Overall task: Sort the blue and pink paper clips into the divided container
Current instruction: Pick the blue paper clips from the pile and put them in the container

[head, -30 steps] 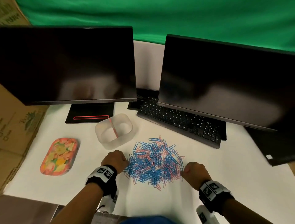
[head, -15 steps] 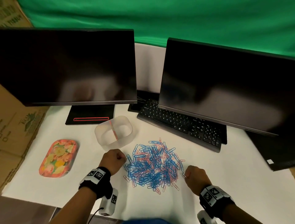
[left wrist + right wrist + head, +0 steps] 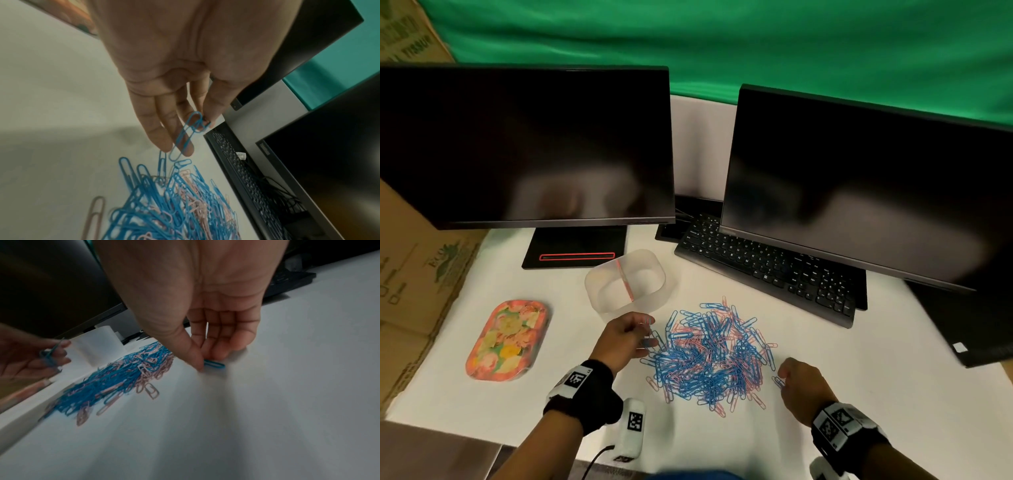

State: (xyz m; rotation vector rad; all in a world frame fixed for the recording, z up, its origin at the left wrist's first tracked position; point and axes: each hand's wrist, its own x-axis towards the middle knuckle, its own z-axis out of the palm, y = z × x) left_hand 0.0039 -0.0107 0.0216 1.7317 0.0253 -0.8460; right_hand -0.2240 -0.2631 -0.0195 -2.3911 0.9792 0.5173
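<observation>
Left hand has lifted blue clips above white table.

Container behind-left of clip pile — keyboard (right) behind.

Bare arms with black wrist bands

Each black band has a white tag with black squares; a white box with a thin cable hangs under the left one.
</observation>
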